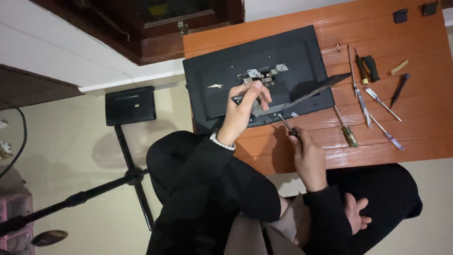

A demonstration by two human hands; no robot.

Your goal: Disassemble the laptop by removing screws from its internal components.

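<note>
Pinched in the right hand (309, 158), a slim screwdriver (285, 123) points its tip at the lower edge of a black laptop lid (222, 87) lying face down on the orange wooden table (410, 127). The left hand (245, 111) has its fingers curled and pressed down on a grey metal hinge bracket (264, 107) near the lid's middle, steadying it. A second hinge piece with pale square tabs (264, 73) sits just beyond the left hand, and a long dark strip (321, 87) runs up to the right from the bracket. To the right on the table, well apart from the lid, lie several screwdrivers (373, 106), a green-handled driver (347, 130), and a black-handled tool (370, 67).

For clean work at this step, the driver shaft is best held square to the screw head, with firm downward pressure from the right hand, while the left hand holds the bracket flat so it cannot twist. Whether the tip is already seated in a screw cannot be told from this view.

A tripod (127, 174) stands on the floor to the left.
</note>
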